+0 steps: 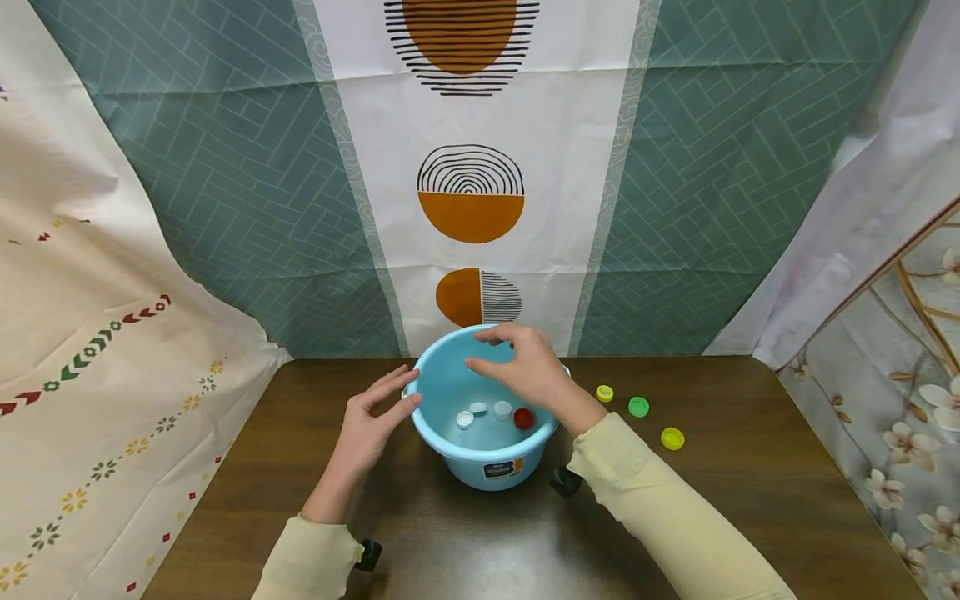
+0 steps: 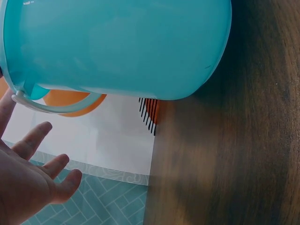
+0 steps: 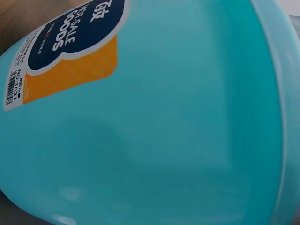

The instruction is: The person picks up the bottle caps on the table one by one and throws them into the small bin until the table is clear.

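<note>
A light blue bucket (image 1: 480,455) stands upright on the table, with three whitish bottle caps (image 1: 465,419) and a red cap (image 1: 523,418) lying on its bottom. At the bucket's left rim is my left hand (image 1: 369,421), thumb and fingertips against or right by the edge. The left wrist view shows its fingers (image 2: 35,140) spread near the white handle (image 2: 56,108). Over the bucket's right side hovers my right hand (image 1: 525,367), thumb and fingers apart with nothing visible between them. In the right wrist view the labelled bucket wall (image 3: 178,103) hides that hand.
To the right of the bucket, a yellow cap (image 1: 604,393), a green cap (image 1: 638,407) and another yellow cap (image 1: 672,438) lie on the dark wooden table (image 1: 720,508). A patterned cloth (image 1: 262,167) hangs behind the table's far edge.
</note>
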{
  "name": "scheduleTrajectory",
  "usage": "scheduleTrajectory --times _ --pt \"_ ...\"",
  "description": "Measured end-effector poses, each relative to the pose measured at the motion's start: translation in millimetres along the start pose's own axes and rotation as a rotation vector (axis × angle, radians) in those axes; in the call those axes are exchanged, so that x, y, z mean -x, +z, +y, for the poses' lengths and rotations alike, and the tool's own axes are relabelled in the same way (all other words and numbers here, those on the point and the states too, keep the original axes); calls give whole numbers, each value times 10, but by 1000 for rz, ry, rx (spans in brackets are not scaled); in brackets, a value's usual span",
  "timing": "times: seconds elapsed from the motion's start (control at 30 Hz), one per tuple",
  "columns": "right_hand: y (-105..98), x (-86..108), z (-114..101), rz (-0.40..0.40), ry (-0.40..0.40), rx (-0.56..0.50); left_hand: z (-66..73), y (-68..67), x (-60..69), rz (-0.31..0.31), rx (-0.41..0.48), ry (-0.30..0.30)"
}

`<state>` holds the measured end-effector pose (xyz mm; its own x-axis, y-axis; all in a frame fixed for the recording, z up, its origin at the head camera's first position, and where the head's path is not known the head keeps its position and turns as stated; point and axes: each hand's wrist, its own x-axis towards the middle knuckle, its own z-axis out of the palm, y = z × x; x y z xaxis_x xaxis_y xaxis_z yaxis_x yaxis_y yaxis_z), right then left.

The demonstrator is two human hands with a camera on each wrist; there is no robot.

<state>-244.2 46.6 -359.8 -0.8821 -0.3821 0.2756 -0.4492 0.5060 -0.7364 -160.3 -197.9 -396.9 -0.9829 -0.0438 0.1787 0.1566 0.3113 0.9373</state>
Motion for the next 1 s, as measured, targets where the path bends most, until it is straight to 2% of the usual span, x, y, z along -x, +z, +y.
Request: scheduleTrajectory --times 0.43,0.6,0.73,1.0 --pt "-63 9 22 1 -35 -19 -9 7 11 2 14 28" --pt "-155 34 14 3 13 -51 -9 3 14 1 13 28" --pt "-234 59 29 28 45 -64 -18 -6 11 1 9 38" --pt "-378 92 130 105 17 -88 8 -5 19 6 21 32"
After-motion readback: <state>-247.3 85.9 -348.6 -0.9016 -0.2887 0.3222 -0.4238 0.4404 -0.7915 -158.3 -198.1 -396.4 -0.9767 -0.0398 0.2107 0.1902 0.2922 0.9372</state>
